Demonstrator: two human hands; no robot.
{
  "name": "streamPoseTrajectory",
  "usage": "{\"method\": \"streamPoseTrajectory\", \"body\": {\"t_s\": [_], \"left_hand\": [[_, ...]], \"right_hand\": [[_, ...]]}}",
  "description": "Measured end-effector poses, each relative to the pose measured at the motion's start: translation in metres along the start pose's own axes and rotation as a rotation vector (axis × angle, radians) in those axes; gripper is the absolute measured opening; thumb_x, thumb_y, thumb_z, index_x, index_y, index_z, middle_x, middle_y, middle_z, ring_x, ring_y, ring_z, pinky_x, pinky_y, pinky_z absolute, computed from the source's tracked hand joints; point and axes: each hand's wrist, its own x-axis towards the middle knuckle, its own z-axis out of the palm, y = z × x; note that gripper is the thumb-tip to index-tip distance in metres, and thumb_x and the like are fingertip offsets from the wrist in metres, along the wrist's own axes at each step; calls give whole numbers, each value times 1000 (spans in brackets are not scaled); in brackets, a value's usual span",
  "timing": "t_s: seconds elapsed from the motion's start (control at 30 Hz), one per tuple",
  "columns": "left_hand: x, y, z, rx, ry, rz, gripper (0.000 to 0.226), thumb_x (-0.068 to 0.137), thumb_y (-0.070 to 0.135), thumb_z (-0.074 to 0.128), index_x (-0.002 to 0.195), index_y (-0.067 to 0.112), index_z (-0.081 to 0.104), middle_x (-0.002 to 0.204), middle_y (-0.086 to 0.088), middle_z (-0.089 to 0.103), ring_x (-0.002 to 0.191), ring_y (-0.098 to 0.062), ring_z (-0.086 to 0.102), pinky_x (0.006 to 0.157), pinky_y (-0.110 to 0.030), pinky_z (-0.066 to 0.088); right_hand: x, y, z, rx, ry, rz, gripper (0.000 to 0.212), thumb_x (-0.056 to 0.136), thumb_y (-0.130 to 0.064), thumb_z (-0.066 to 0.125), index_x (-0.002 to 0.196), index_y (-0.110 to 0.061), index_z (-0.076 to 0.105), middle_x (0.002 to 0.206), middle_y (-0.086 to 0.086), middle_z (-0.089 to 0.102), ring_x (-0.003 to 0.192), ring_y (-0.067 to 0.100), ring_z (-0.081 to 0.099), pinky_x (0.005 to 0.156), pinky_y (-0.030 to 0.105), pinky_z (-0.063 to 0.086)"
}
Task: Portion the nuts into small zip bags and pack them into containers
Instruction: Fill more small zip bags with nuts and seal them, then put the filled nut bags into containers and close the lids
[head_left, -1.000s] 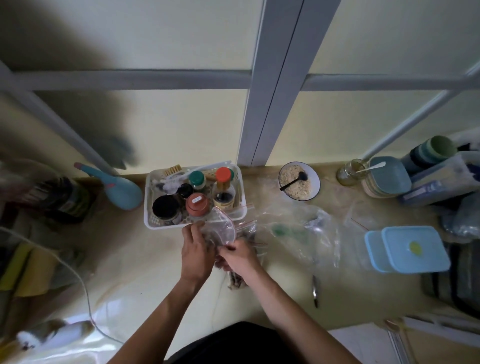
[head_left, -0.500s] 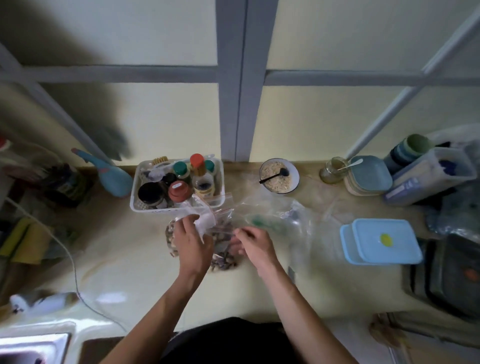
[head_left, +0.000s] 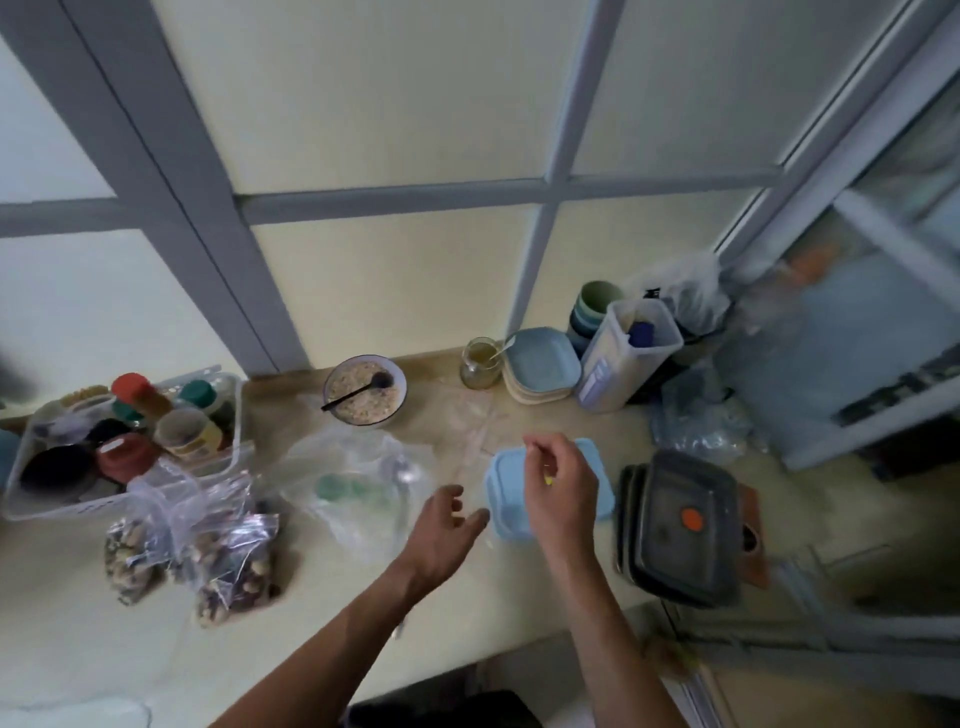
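Observation:
Two small zip bags of mixed nuts (head_left: 135, 556) (head_left: 234, 566) lie on the counter at the left, apart from both hands. A light blue lidded container (head_left: 506, 499) sits at centre right. My right hand (head_left: 558, 483) hovers over its lid with the fingers curled; a yellow spot on the lid shows under them, and whether they grip anything is unclear. My left hand (head_left: 447, 525) is held open just left of the container, holding nothing. A pile of empty clear bags (head_left: 363, 483) lies between the nut bags and the container.
A white basket (head_left: 236, 415) of spice jars stands at the back left. Behind are a bowl of oats (head_left: 363, 389) with a spoon, a glass jar (head_left: 480, 364), stacked blue plates (head_left: 540, 364) and a tall clear canister (head_left: 628, 353). Dark stacked containers (head_left: 685, 525) sit at the right.
Both hands let go of the nut bags and moved right to the blue container. The view swung right, so the nut bags now lie at the left.

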Motion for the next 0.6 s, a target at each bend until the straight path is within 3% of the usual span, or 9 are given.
{"method": "streamPoseTrajectory", "body": {"t_s": [0.1,0.17,0.27,0.37,0.53,0.6], "left_hand": [[17,13,26,-103,-78,-184,119,67,79,62,156,10,25,152,-13,42,132,-25,51,108,-42,45],[26,18,36,-179,-97,-270,129,59,83,61,157,10,21,154,-10,40,134,-26,48,110,-44,43],[29,25,47,-293,-138,-325,100,69,70,55,148,13,36,140,-5,53,121,-23,54,95,-38,49],[31,30,52,-365,-161,-309,77,75,63,50,138,18,44,133,-3,57,120,-21,56,88,-39,50],[31,37,50,-396,-138,-325,65,78,54,53,131,17,54,131,-8,62,120,-24,59,89,-39,53],[28,46,49,-423,-111,-350,47,87,41,55,125,13,57,128,-12,62,117,-27,60,88,-38,52]], "right_hand": [[35,27,-19,-166,57,-53,19,90,-9,66,109,-12,68,107,2,65,100,17,59,87,23,42],[58,48,-26,-266,23,29,30,90,-13,68,118,-6,64,116,13,61,112,28,55,95,37,43],[84,70,-28,-300,-173,290,44,96,-25,64,131,1,54,129,26,58,123,42,53,101,45,42],[92,80,-24,-319,-396,572,60,100,-51,51,140,-8,46,137,25,55,126,42,53,99,41,43],[94,85,-26,-280,-446,621,68,98,-64,45,147,-17,45,142,19,57,128,39,53,102,39,42],[94,82,-26,-249,-446,625,68,96,-64,47,145,-16,48,141,19,58,128,39,53,103,39,43]]}}
